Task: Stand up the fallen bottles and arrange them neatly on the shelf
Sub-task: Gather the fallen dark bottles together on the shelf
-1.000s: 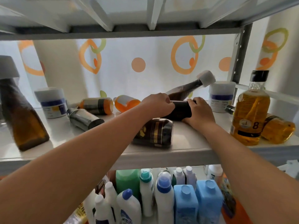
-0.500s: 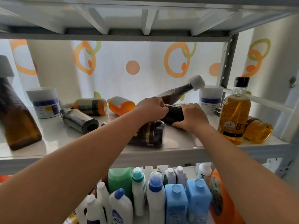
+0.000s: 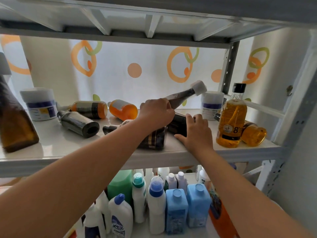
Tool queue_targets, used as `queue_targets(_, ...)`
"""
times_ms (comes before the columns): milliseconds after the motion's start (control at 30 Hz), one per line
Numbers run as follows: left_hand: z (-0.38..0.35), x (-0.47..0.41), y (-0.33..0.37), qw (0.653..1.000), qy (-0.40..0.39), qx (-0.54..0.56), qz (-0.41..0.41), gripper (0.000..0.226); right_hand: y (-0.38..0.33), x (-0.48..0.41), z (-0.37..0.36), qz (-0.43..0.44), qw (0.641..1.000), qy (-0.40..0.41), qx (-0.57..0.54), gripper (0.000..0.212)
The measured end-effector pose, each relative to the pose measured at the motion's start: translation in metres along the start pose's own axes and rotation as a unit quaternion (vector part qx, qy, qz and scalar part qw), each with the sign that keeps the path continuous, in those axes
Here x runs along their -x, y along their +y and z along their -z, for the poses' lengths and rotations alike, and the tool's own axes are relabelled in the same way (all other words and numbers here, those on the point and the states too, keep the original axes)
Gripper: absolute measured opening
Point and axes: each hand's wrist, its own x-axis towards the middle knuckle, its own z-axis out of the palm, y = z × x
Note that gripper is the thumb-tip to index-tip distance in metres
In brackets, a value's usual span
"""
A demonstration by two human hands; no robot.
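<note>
Together, left hand [image 3: 156, 111] grips the dark bottle [image 3: 178, 123] from above while right hand [image 3: 197, 133] cups its base.

The left hand [image 3: 155, 111] covers the spot where the white-capped bottle [image 3: 181, 95] at 12 o'clock meets the black bottle [image 3: 178, 124]. I can't tell if they are one. The left arm hides most of the gold-striped bottle [image 3: 154, 138]. At 9 o'clock the big brown bottle [image 3: 15, 121] is blurry and cut off. The words on the tub [image 3: 40, 103] are too small to read.
</note>
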Motion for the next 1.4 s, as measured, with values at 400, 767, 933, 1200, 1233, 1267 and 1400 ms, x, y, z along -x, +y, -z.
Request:
queue_targets(400, -0.036, 0.030, 0.044, 0.992, 0.044, 0.109, -0.048, 0.026, 0.011, 0.021, 0.003, -0.050, 0.988, 0.091, -0.116, 0.060)
queue_targets(767, -0.083, 0.039, 0.052, 0.931, -0.021, 0.358, 0.061, 0.042, 0.019, 0.046, 0.008, -0.062, 0.986, 0.127, -0.093, 0.075)
queue_targets(933, -0.087, 0.034, 0.045, 0.899, -0.069, 0.431, 0.042, 0.051, 0.024, 0.049, 0.012, -0.073, 0.980, 0.132, -0.129, 0.071)
queue_targets(1200, -0.088, 0.032, 0.032, 0.871, -0.094, 0.479, 0.058, 0.072, 0.029, 0.050, 0.015, -0.080, 0.978, 0.120, -0.150, 0.069)
queue_targets(1233, -0.088, 0.032, 0.031, 0.867, -0.098, 0.485, 0.057, 0.071, 0.030, 0.050, 0.014, -0.080, 0.978, 0.124, -0.149, 0.069)
queue_targets(1267, -0.088, 0.033, 0.031, 0.866, -0.101, 0.487, 0.055, 0.070, 0.030, 0.050, 0.013, -0.081, 0.978, 0.127, -0.147, 0.069)
queue_targets(1400, -0.090, 0.031, 0.028, 0.865, -0.107, 0.487, 0.049, 0.071, 0.031, 0.051, 0.010, -0.087, 0.976, 0.134, -0.148, 0.070)
